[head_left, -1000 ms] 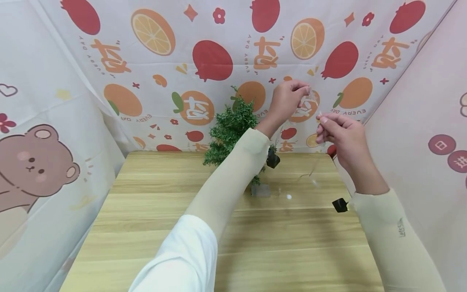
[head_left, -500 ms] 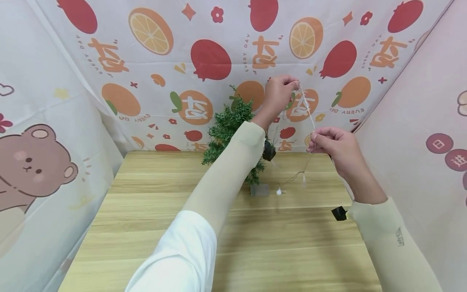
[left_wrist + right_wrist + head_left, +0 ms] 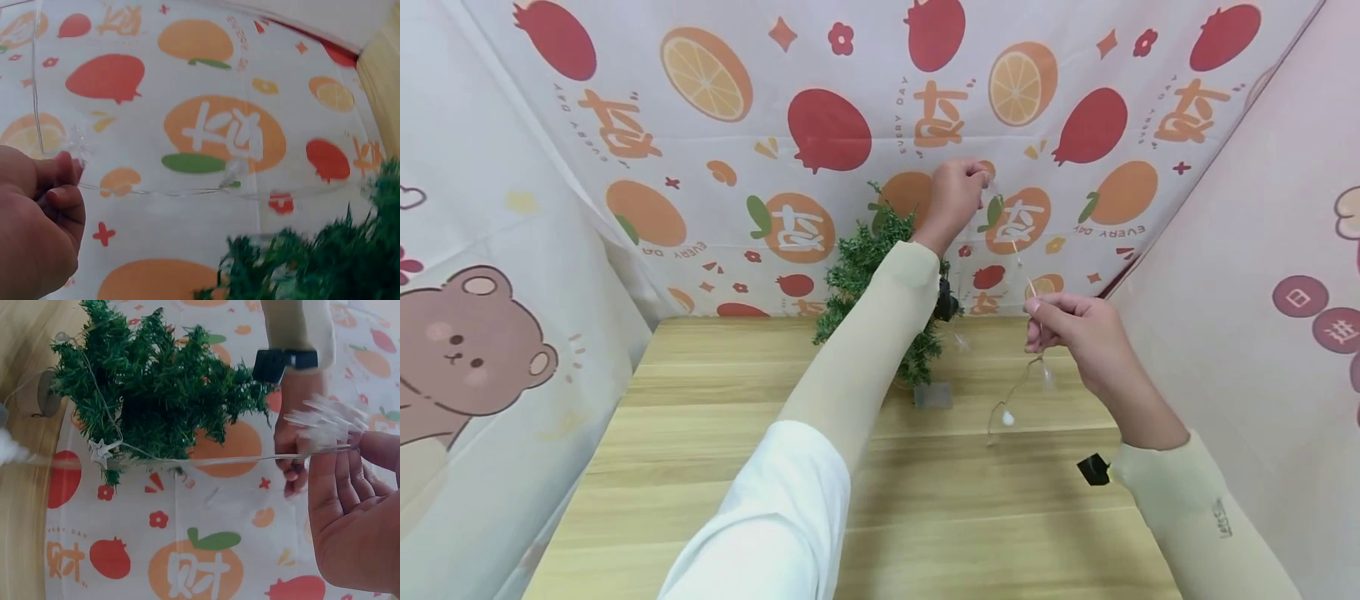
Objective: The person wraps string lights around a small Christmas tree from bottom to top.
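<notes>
A clear string of fairy lights [image 3: 219, 461] with star-shaped covers runs between my hands. My left hand [image 3: 957, 193] pinches the strand high up, to the right of the top of the small green artificial tree [image 3: 868, 267]. Lower and to the right, my right hand [image 3: 1078, 337] pinches the strand between thumb and fingers, a blurred clear ornament [image 3: 328, 425] at its fingertips. Below that hand a loose end with a white bulb [image 3: 1008, 418] dangles over the table. Part of the wire, with a star [image 3: 102, 450], lies against the tree's branches. My left forearm hides part of the tree.
A small grey translucent block [image 3: 933, 395] lies on the wooden table [image 3: 715, 467] near the tree's foot. Fruit-print cloth [image 3: 827, 129] hangs close behind the tree, with more cloth walls at both sides. A black wrist camera [image 3: 1093, 469] juts from my right sleeve.
My right hand has moved down, drawing the strand out below my left hand. The left hand has shifted left toward the tree, and the dangling end has swung.
</notes>
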Motion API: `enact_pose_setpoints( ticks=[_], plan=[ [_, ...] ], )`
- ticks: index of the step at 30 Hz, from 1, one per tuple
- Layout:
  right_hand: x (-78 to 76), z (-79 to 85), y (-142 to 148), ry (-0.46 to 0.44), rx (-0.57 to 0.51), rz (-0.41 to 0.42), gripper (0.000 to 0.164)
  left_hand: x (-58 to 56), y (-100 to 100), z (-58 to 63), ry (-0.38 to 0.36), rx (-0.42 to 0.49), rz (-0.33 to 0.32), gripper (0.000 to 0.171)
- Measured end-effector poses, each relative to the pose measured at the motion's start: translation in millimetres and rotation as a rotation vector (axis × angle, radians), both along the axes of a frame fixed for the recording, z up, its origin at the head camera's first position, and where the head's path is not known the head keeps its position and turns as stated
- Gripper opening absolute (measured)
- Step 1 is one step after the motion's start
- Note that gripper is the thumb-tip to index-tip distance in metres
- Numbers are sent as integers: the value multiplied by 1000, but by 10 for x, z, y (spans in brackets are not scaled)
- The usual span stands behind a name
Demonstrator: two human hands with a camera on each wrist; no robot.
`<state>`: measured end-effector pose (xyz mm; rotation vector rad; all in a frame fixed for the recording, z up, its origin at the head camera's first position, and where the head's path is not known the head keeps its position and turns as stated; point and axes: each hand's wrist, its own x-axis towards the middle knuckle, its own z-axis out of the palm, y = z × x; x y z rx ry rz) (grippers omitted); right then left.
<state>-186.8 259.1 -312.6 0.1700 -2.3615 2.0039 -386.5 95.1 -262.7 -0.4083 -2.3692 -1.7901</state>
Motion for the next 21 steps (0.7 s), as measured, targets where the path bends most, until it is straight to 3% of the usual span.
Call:
enact_pose_setpoints(
  ticks=[7,10,15,21],
  plan=[
    [178,56,-114,33,4,33,17,-169,-48,76,68,-179,73,42],
    [245,81,-182,39,8,59,17,-211,-105,141,57,-245,115,47],
    [360,94,-264,45,36,77,23,-254,-198,250,-14,-254,160,47],
    [472,84,-318,39,67,76,27,-260,-268,368,-50,-234,146,47]
  ],
)
